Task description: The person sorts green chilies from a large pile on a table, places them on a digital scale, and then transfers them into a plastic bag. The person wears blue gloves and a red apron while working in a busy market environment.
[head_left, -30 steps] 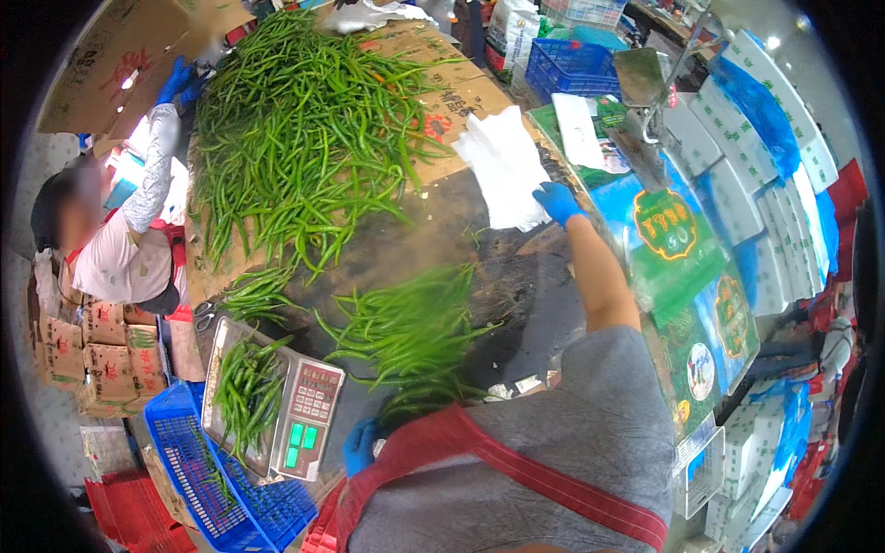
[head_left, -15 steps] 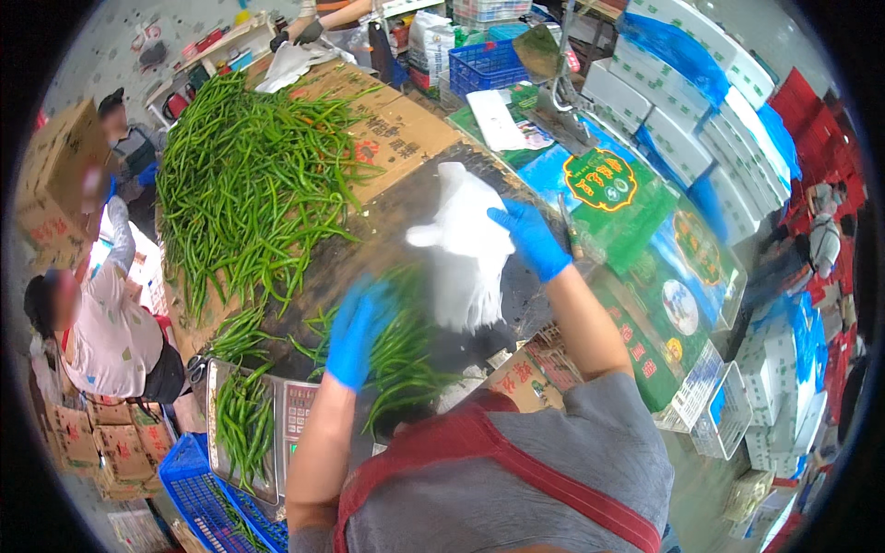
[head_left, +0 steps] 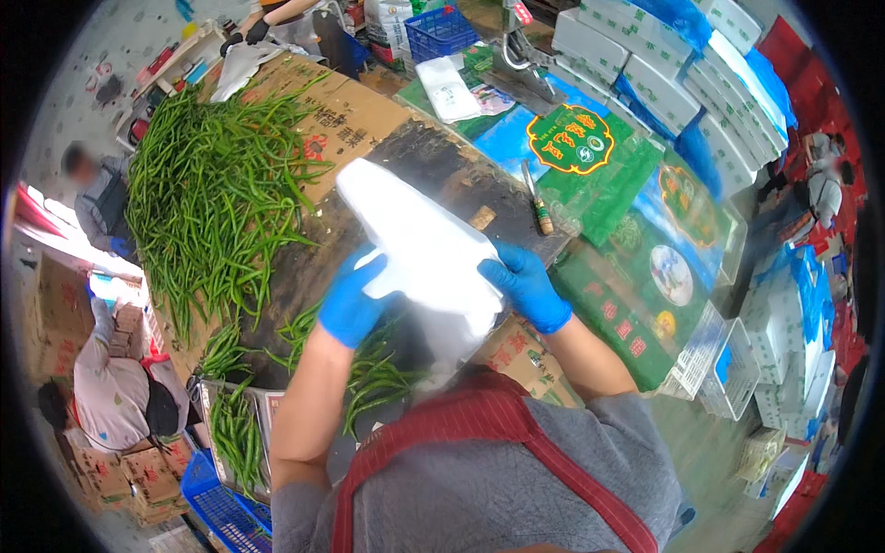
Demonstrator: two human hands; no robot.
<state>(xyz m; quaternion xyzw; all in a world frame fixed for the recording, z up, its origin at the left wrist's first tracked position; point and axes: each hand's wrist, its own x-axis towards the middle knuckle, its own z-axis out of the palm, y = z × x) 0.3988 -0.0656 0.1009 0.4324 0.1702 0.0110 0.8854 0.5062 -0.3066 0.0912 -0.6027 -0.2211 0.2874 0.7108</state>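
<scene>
Both hands wear blue gloves and hold a white plastic bag (head_left: 419, 244) above the dark table (head_left: 442, 161). The left hand (head_left: 352, 304) grips the bag's near left edge, fingers curled shut on the film. The right hand (head_left: 524, 286) clamps the near right corner, fingers folded around the plastic with the thumb on top.

The bag's long axis runs diagonally, from its near end between the two hands up and leftward to its far end, which points toward the big pile of green peppers (head_left: 207, 189). The far end hangs free over the table; the near end bunches and blurs below the hands, so it cannot be told whether the mouth is open.

A smaller heap of peppers (head_left: 373, 378) lies just beneath the left forearm, and more fill a metal tray (head_left: 235, 429) at the table's near left corner. A knife (head_left: 537, 198) lies on the table's right edge, well apart from the bag. Right of it are flat green printed bags (head_left: 636, 267), and beyond them stacked white boxes (head_left: 645, 74). Another person (head_left: 115, 392) crouches among cartons at lower left, beside a blue crate (head_left: 221, 511).
</scene>
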